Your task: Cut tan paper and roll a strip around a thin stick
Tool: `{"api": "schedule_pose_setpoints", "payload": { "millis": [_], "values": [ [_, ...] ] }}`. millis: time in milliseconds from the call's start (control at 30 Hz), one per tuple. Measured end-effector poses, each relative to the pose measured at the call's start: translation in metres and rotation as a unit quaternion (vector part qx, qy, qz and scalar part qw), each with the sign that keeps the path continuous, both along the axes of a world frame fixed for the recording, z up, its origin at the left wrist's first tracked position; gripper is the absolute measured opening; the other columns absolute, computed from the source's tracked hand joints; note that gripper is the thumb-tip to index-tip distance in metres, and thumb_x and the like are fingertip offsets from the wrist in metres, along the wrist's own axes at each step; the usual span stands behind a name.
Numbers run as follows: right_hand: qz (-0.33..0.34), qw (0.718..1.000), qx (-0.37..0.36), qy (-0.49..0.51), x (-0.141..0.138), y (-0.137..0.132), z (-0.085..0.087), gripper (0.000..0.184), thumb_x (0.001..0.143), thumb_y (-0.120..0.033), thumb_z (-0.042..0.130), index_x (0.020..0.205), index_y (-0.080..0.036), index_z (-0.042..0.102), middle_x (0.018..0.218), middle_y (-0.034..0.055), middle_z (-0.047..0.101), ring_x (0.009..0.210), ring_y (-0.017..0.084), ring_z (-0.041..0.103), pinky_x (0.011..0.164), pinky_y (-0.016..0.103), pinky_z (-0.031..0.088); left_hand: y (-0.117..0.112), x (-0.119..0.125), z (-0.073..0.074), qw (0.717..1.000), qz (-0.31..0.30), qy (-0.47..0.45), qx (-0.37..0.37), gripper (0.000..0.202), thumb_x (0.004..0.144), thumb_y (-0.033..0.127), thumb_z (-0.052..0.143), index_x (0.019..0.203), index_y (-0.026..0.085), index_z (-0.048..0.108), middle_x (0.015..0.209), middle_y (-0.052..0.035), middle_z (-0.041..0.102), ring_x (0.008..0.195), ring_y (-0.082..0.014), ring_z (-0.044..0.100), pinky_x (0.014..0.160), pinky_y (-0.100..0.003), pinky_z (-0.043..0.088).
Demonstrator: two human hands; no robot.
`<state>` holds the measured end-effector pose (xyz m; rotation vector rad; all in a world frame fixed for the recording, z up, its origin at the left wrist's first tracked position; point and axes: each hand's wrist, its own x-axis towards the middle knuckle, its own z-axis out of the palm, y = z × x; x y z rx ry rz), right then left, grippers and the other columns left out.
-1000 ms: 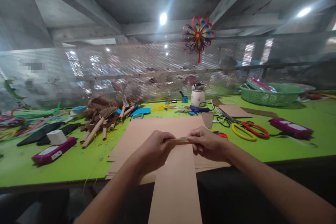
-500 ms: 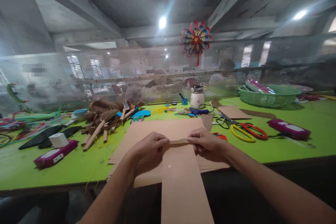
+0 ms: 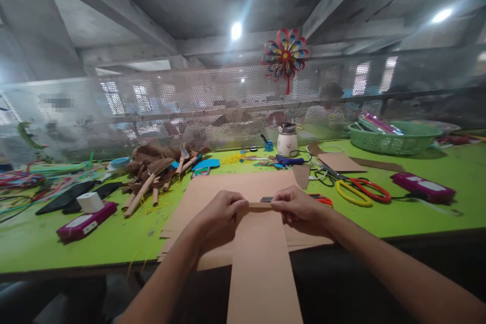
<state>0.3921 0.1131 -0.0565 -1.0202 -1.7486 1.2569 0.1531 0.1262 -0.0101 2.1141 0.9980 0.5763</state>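
Observation:
A long strip of brown kraft paper (image 3: 261, 258) runs from the table edge down towards me, its far end folded or rolled into a narrow band. My left hand (image 3: 224, 212) pinches the left end of that band between thumb and fingers. At the right end, my right hand (image 3: 296, 206) grips it the same way. Beneath lie several larger brown sheets (image 3: 212, 187), stacked unevenly. Just behind my right fingers shows a flat dark grey piece (image 3: 266, 199), perhaps a scissor blade. Orange handles (image 3: 322, 201) peek out beyond that hand.
Large scissors (image 3: 355, 192) with yellow and red handles lie on the right. Purple power strips (image 3: 87, 220) sit on both sides of the green table (image 3: 125, 243). Rolled brown paper scraps (image 3: 150, 177) are heaped left. Further back stand a white bottle (image 3: 286, 140) and a green basket (image 3: 395, 139).
The view has shifted slightly, and the strip's near end has swung a little left. More of the dark grey piece shows beside my right fingers. Both hands keep their pinch on the band.

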Motion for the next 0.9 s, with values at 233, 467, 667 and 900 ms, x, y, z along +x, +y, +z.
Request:
{"api": "schedule_pose_setpoints", "payload": {
  "millis": [233,467,667,900],
  "values": [
    [0.028,0.995,-0.067,0.069,0.003,-0.003,0.001,0.038,0.074,-0.050,0.064,0.064,-0.015,0.055,0.038,-0.0063,0.047,0.031,0.007,0.040,0.034,0.019,0.034,0.001,-0.004,0.001,0.987,-0.030,-0.067,-0.146,0.033,0.078,0.041,0.052,0.058,0.016,0.045,0.050,0.0054,0.036,0.046,-0.0076,0.032,0.045,-0.021,0.027],
    [0.013,0.997,-0.036,0.072,0.003,0.001,-0.001,0.035,0.076,-0.048,0.064,0.071,-0.014,0.057,0.042,-0.0057,0.050,0.032,0.005,0.038,0.034,0.017,0.030,0.003,-0.007,-0.002,0.958,-0.030,-0.129,-0.256,0.036,0.077,0.049,0.058,0.065,0.016,0.050,0.048,0.0053,0.041,0.040,-0.0083,0.038,0.044,-0.024,0.036],
    [-0.002,0.997,-0.031,0.065,-0.001,0.002,-0.004,0.036,0.075,-0.051,0.064,0.072,-0.015,0.056,0.037,-0.0070,0.047,0.030,0.006,0.038,0.036,0.019,0.036,0.008,-0.006,-0.008,0.971,-0.021,-0.131,-0.197,0.037,0.077,0.045,0.059,0.057,0.016,0.046,0.043,0.0066,0.034,0.039,-0.0064,0.031,0.041,-0.021,0.024],
    [-0.020,1.000,0.019,0.010,0.001,0.009,-0.004,0.036,0.079,-0.049,0.060,0.068,-0.015,0.056,0.041,-0.0046,0.050,0.033,0.006,0.041,0.035,0.018,0.025,0.011,-0.004,-0.002,0.993,-0.006,-0.071,-0.097,0.039,0.078,0.046,0.053,0.053,0.016,0.045,0.046,0.0053,0.035,0.044,-0.0072,0.030,0.045,-0.022,0.021]
  ]
}}
